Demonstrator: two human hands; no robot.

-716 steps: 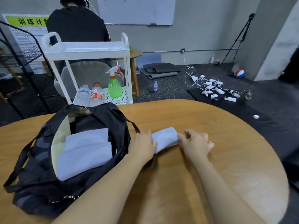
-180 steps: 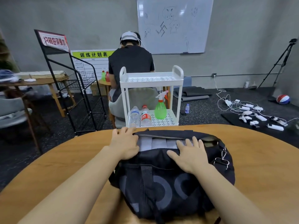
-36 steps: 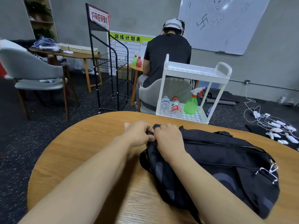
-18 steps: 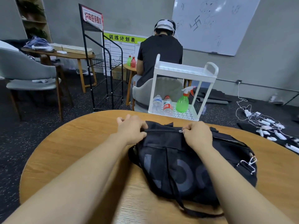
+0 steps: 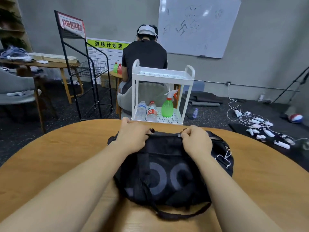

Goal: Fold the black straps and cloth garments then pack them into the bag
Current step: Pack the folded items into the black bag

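Since half a second ago my right hand [image 5: 196, 142] has slid rightward along the top of the bag [image 5: 168, 173], drawing the zipper pull [image 5: 179, 135] with it, while the left hand [image 5: 133, 136] stays clamped at the closed end. That black bag lies on its side in the middle of the counter [image 5: 50, 156], no cloth showing at its mouth. My right fingers [image 5: 185, 135] pinch the pull; my left fingers are curled over the fabric at the seam. Trouble from here, I judge, is the slider biting a fold of garment or lining just under the teeth and jamming. If my left grip slackens, the bag will drag along the wood instead of closing. Its loose strap [image 5: 180, 215] trails toward me.
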